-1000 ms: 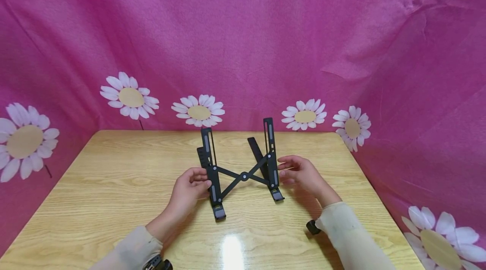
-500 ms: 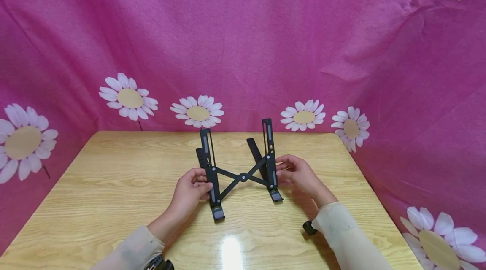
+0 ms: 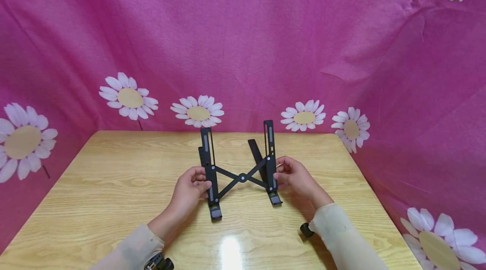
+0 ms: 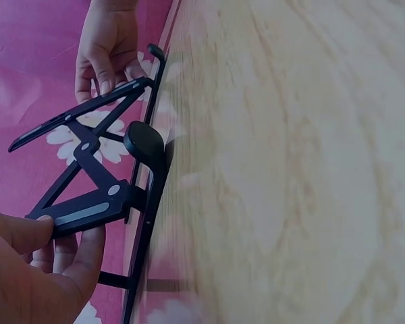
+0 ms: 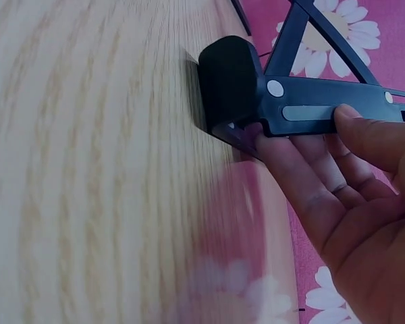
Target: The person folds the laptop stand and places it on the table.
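A black folding laptop stand stands unfolded on the wooden table, its two side rails joined by crossed bars. My left hand pinches the left rail, thumb on its grey strip and fingers underneath, as the left wrist view shows on the rail. On the other side, my right hand pinches the right rail; in the right wrist view the thumb lies on top of the rail and the fingers go beneath it. Both front hooked feet sit low, near the tabletop.
The wooden table spreads around the stand. A pink cloth with white daisies hangs behind and at both sides. A black device is on the right wrist, and dark straps are on the left.
My right hand has come in against the right rail, its thumb now on it. The stand's rails have shifted slightly; the left hand has kept its hold.
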Action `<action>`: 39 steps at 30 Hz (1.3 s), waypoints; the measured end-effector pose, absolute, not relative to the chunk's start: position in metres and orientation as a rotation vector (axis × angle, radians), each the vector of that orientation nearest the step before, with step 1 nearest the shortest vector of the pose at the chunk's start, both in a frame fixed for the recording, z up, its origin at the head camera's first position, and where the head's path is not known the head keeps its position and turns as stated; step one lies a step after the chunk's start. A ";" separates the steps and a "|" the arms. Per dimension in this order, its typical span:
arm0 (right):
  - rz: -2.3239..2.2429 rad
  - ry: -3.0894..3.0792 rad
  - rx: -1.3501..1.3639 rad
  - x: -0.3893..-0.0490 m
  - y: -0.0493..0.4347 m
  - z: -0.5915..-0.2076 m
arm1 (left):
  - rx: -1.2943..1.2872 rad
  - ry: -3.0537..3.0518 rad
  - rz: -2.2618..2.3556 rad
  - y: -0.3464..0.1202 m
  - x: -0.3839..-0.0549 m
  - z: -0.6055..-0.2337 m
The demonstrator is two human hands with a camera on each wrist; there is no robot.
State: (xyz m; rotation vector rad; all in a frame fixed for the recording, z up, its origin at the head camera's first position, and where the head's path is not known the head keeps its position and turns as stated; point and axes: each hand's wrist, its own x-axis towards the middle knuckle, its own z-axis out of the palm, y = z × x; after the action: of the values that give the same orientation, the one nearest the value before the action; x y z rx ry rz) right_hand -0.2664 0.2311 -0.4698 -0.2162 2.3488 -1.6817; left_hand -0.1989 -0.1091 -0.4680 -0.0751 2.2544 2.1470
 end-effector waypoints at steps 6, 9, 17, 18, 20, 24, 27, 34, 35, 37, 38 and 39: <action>-1.697 2.300 -0.199 -0.261 0.226 -0.468 | -0.075 2.259 2.156 -0.115 -0.202 -0.467; -1.698 2.294 -0.199 -0.258 0.223 -0.467 | -0.070 2.277 2.150 -0.118 -0.204 -0.467; -1.722 2.298 -0.221 -0.250 0.215 -0.464 | -0.073 2.310 2.119 -0.124 -0.210 -0.469; -1.722 2.299 -0.218 -0.249 0.215 -0.465 | -0.079 2.304 2.114 -0.124 -0.209 -0.470; -1.723 2.297 -0.203 -0.247 0.215 -0.465 | -0.087 2.301 2.102 -0.124 -0.208 -0.470; -1.734 2.290 -0.168 -0.245 0.214 -0.468 | -0.108 2.277 2.095 -0.127 -0.207 -0.468; -1.749 2.291 -0.167 -0.243 0.211 -0.469 | -0.112 2.271 2.087 -0.129 -0.207 -0.467; -1.757 2.305 -0.166 -0.239 0.208 -0.469 | -0.111 2.283 2.058 -0.130 -0.207 -0.469; -1.749 2.306 -0.163 -0.239 0.208 -0.469 | -0.112 2.286 2.058 -0.130 -0.207 -0.469; -1.749 2.318 -0.156 -0.240 0.209 -0.468 | -0.098 2.295 2.063 -0.129 -0.209 -0.469; -1.746 2.327 -0.154 -0.241 0.209 -0.467 | -0.089 2.297 2.066 -0.128 -0.210 -0.469; -1.743 2.335 -0.156 -0.241 0.209 -0.466 | -0.079 2.303 2.069 -0.128 -0.211 -0.469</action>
State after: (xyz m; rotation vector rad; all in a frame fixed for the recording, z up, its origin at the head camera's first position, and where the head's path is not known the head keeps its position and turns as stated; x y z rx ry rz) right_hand -0.2415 0.2094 -0.4664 -0.1559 2.3347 -1.7432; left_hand -0.2112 -0.1278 -0.4690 -0.0795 2.3029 2.0688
